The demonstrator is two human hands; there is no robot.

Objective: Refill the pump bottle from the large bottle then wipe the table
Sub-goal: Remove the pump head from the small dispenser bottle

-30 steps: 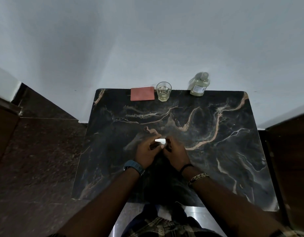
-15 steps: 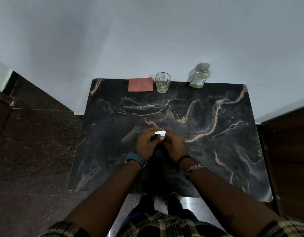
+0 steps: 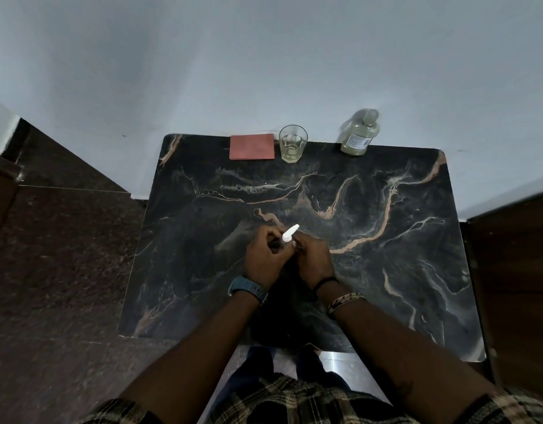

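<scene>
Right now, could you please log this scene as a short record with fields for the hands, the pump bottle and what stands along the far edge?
left hand: closed around the pump bottle, mid-table
right hand: also on the bottle, touching the left hand
pump: white nozzle points up and away from the person; bottle body hidden by the hands
table: dark marbled top against the wall
far edge, left to right: red cloth, glass with a little pale liquid, large bottle
large bottle: upright, capped, untouched
</scene>
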